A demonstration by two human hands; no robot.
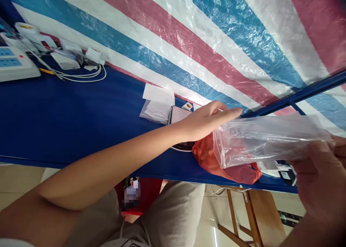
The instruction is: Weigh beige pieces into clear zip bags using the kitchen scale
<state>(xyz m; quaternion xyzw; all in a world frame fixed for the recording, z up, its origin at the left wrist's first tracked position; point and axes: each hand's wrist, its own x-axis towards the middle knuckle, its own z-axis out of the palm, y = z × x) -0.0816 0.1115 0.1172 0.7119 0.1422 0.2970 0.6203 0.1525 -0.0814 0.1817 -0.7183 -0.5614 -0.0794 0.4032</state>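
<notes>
Right hand (321, 175): I see it pinching the clear bag (270, 140) by one end
Clear bag: above the red bag (229, 172), between the hands (whether it holds anything, I can't make out from here)
Left hand (202, 122): by the clear bag's other end, fingers partly bent; gripping or not, I cannot tell
Red bag: on the table (81, 121), lumpy inside, just beside the scale (180, 113)

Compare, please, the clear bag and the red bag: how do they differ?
The clear bag is colourless, while the red bag is tinted. The clear bag is held up by the right hand; the red bag rests on the desk. Both look like thin, wrinkled plastic.
</notes>
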